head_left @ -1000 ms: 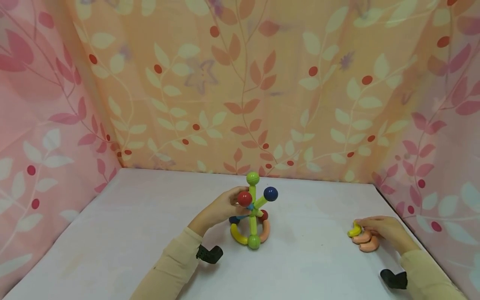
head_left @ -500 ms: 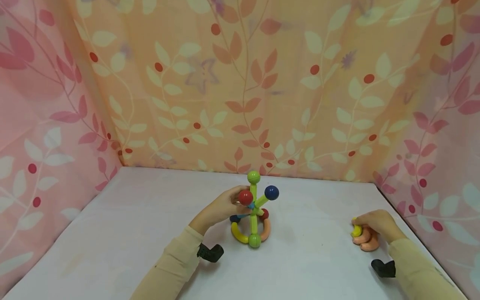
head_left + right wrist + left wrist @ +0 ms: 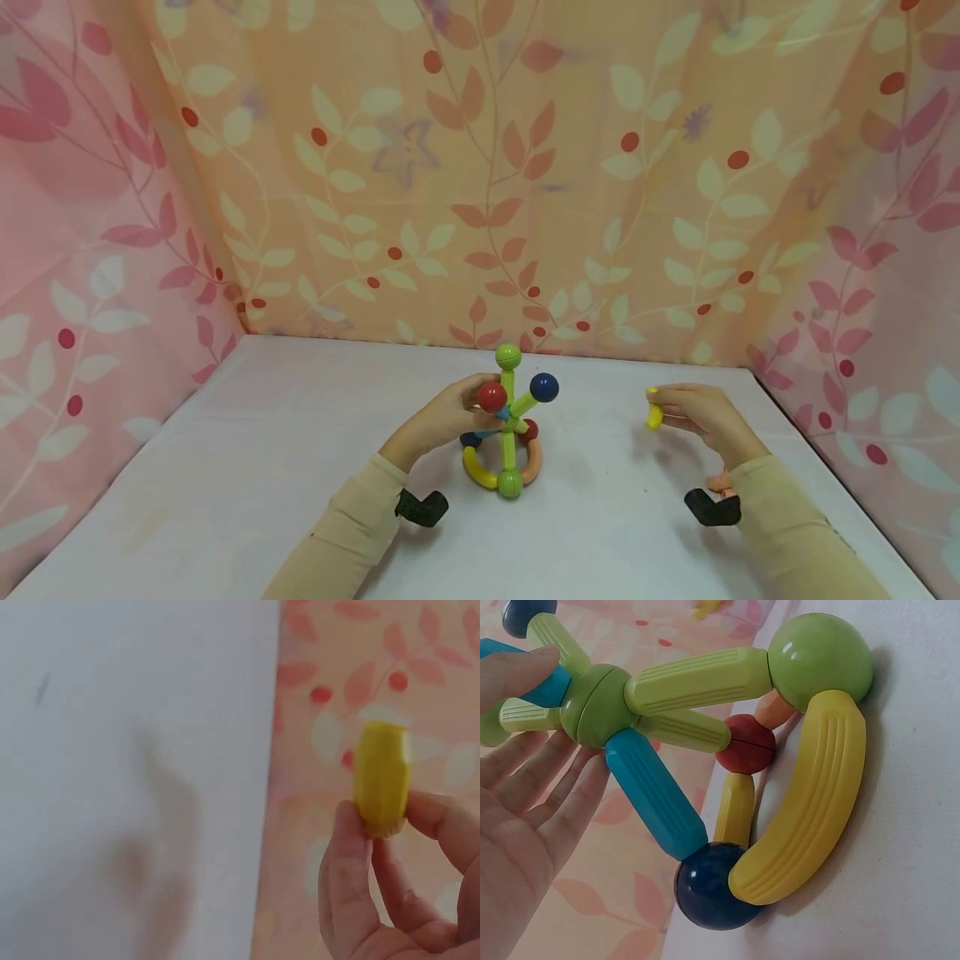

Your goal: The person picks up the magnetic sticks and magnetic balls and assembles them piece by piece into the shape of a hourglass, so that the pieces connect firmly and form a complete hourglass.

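Note:
A construction of magnetic balls and rods stands on the table, with green, red and blue balls. My left hand [image 3: 450, 412] holds its upper part; in the left wrist view the thumb lies on a light-blue rod [image 3: 544, 682] and the fingers reach behind the green centre ball [image 3: 596, 705]. Lower down, a curved yellow rod [image 3: 810, 802] joins a green ball [image 3: 821, 660] to a dark blue ball [image 3: 716, 885]. To the right, my right hand [image 3: 708, 417] pinches a short curved yellow rod [image 3: 381, 780] between thumb and fingers, raised off the table and apart from the construction.
Salmon curved rods [image 3: 718, 482] lie on the white table [image 3: 600, 533], mostly hidden behind the right sleeve and its black wrist mount [image 3: 712, 508]. Floral curtains [image 3: 480, 167] enclose the table at the back and both sides.
My right hand has lifted the yellow curved rod off the salmon rods and carried it left and away from the person. My left hand and the construction have stayed in place.

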Motion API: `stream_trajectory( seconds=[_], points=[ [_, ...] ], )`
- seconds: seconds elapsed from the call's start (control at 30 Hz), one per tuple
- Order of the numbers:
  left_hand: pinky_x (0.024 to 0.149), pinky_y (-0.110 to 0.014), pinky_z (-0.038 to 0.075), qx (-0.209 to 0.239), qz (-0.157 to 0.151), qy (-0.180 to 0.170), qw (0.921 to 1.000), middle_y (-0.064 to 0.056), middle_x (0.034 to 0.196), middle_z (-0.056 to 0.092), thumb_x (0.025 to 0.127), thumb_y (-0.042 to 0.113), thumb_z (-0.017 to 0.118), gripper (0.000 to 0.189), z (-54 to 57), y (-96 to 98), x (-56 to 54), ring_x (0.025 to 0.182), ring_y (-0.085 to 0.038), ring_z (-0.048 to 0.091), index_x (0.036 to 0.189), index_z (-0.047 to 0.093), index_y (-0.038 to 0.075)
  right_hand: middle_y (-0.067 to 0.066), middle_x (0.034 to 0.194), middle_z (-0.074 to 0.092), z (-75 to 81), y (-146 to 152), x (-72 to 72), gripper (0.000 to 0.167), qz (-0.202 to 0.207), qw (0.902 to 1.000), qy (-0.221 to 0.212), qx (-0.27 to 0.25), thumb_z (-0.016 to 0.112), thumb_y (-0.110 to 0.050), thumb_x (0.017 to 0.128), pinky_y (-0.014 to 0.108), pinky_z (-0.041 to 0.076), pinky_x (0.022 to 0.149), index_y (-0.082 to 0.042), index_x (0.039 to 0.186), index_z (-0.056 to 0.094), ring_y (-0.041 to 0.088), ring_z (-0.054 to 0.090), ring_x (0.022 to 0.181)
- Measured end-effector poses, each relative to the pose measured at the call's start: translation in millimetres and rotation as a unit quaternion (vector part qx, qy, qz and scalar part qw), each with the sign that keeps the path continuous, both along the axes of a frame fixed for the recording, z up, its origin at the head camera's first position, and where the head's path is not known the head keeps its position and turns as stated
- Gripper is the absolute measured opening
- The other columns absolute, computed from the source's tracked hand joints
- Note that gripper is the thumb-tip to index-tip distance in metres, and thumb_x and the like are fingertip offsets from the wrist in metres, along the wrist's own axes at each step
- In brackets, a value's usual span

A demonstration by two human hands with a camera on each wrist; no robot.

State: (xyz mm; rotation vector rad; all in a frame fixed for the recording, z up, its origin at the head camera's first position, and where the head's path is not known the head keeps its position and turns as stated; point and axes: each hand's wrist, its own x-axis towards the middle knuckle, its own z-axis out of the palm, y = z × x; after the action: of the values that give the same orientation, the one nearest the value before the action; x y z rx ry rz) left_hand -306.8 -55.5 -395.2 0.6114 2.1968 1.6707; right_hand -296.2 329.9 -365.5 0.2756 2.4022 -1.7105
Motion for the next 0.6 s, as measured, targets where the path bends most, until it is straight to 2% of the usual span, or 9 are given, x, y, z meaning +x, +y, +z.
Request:
stream_trajectory(
  seconds=[0.13, 0.23, 0.33, 0.47, 0.6],
  points=[
    [0.109, -0.056, 0.044, 0.002, -0.007, 0.005, 1.0000, -0.007, 0.143, 0.055, 0.091, 0.018, 0.072, 0.061, -0.1, -0.7, 0.7, 0.132, -0.031, 0.052, 0.146, 0.046, 0.018, -0.005, 0.091, 0.071, 12.2, -33.7, -3.2, 0.046, 0.032, 0.9956, 0.013, -0.086, 0.071, -0.024, 0.093, 0.022, 0.060, 0.079, 0.007, 0.125, 0.059, 0.007, 0.071, 0.083],
    [0.110, -0.056, 0.044, 0.003, -0.012, 0.005, 0.9999, -0.005, 0.143, 0.055, 0.091, 0.019, 0.073, 0.062, -1.0, -0.9, 1.5, 0.132, -0.031, 0.052, 0.146, 0.046, 0.019, -0.002, 0.092, 0.072, 20.5, -54.9, -4.3, 0.034, 0.053, 0.9911, 0.019, -0.121, 0.071, -0.023, 0.093, 0.025, 0.060, 0.079, 0.001, 0.116, 0.063, 0.010, 0.072, 0.085],
    [0.109, -0.057, 0.043, 0.003, -0.014, 0.010, 0.9998, -0.005, 0.142, 0.056, 0.091, 0.020, 0.073, 0.061, -1.3, -1.2, 1.9, 0.132, -0.031, 0.052, 0.146, 0.046, 0.019, -0.001, 0.096, 0.070, 27.0, -73.3, -7.9, 0.041, 0.056, 0.9922, 0.024, -0.109, 0.070, -0.027, 0.093, 0.027, 0.061, 0.080, 0.000, 0.123, 0.061, 0.012, 0.072, 0.087],
    [0.109, -0.057, 0.044, 0.005, -0.015, 0.018, 0.9997, -0.006, 0.142, 0.056, 0.091, 0.020, 0.073, 0.061, -0.9, -1.5, 1.7, 0.130, -0.031, 0.053, 0.145, 0.047, 0.018, 0.000, 0.102, 0.065, 35.1, -93.8, -17.4, 0.056, 0.034, 0.9949, 0.040, -0.086, 0.067, -0.031, 0.095, 0.028, 0.061, 0.080, 0.003, 0.138, 0.052, 0.013, 0.069, 0.090],
    [0.109, -0.056, 0.044, 0.007, -0.011, 0.012, 0.9998, -0.006, 0.141, 0.057, 0.090, 0.019, 0.073, 0.059, -0.6, -1.1, 1.3, 0.129, -0.030, 0.053, 0.144, 0.048, 0.018, -0.002, 0.099, 0.066, 42.7, -110.1, -26.3, 0.055, 0.019, 0.9946, 0.048, -0.091, 0.067, -0.030, 0.096, 0.027, 0.061, 0.079, 0.003, 0.137, 0.051, 0.013, 0.069, 0.089]
  ],
)
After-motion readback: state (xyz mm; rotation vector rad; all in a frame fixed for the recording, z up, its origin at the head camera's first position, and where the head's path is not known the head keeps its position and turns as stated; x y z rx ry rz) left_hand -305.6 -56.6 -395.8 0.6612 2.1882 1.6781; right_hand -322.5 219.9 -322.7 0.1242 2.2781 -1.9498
